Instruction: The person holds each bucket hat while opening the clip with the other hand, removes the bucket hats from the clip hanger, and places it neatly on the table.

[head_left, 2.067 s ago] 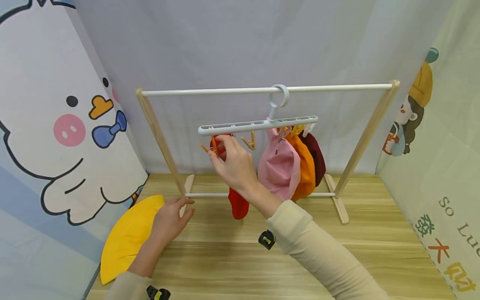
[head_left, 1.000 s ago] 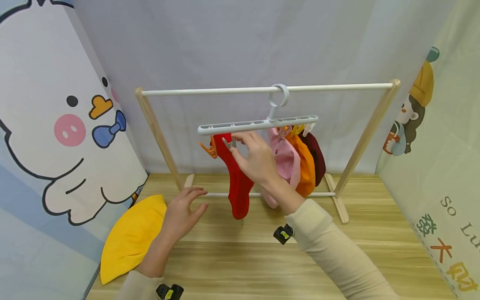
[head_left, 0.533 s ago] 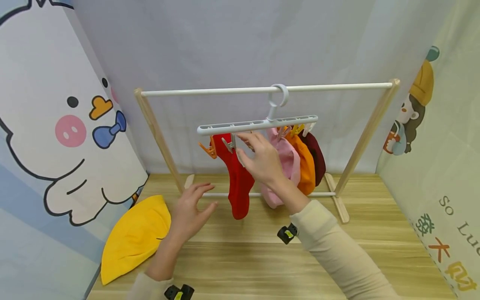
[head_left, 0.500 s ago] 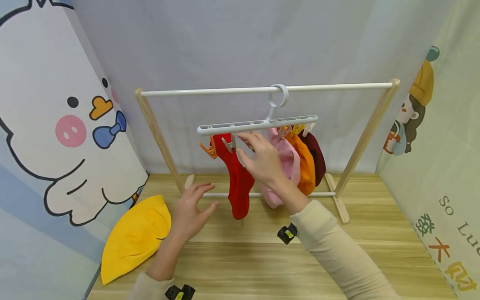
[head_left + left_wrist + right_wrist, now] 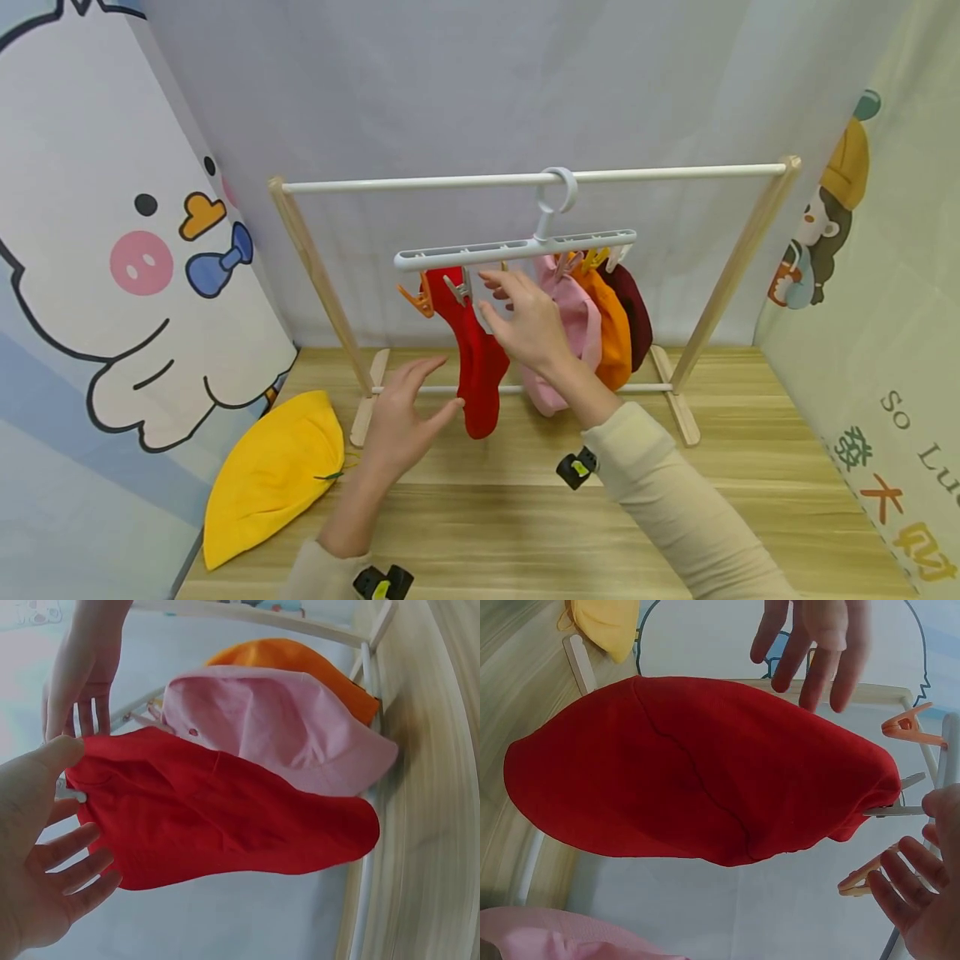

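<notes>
Left hand (image 5: 405,412) hovers low over the tabletop (image 5: 525,533), fingers spread and holding nothing, tips just beside the bottom of the red hat (image 5: 474,354). Yellow hat (image 5: 270,475) lies flat on the tabletop to its left. Higher up, right hand (image 5: 525,321) is open too, fingers loose beside the grey clip (image 5: 456,289) pinning the red hat to the white clip hanger (image 5: 517,248). Pink hat (image 5: 573,321), orange hat (image 5: 611,329) and maroon hat (image 5: 636,312) hang beyond on the rail (image 5: 525,178).

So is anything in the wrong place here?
Yes: the yellow hat lies flat on the wooden table, left of the rack, while the red hat, pink hat, orange hat and dark red hat hang from the clip hanger.
</notes>
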`<state>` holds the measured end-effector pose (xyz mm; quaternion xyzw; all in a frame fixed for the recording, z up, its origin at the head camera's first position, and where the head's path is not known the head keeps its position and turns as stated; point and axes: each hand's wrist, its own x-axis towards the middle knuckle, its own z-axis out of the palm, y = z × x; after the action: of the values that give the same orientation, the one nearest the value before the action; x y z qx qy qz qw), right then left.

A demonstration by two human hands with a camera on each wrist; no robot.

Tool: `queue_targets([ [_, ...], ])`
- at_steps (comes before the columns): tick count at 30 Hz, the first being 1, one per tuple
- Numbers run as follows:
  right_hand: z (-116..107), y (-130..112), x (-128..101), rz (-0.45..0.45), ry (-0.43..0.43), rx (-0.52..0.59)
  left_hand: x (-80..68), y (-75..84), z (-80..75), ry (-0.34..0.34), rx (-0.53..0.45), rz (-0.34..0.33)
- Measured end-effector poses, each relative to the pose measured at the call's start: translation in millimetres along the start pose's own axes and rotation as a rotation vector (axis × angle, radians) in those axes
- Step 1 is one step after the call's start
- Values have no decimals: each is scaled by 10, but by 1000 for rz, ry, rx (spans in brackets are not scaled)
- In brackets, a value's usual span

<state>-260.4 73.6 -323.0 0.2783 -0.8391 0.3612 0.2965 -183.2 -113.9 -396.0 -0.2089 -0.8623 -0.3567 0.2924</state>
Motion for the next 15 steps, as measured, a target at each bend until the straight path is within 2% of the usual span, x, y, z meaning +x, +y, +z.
queue_targets([
  [4, 6, 1, -7, 6, -7, 7, 35, 72, 35, -20, -20, -46],
  [15, 20, 2, -16, 6, -22, 8, 143, 208, 177, -22, -32, -116],
])
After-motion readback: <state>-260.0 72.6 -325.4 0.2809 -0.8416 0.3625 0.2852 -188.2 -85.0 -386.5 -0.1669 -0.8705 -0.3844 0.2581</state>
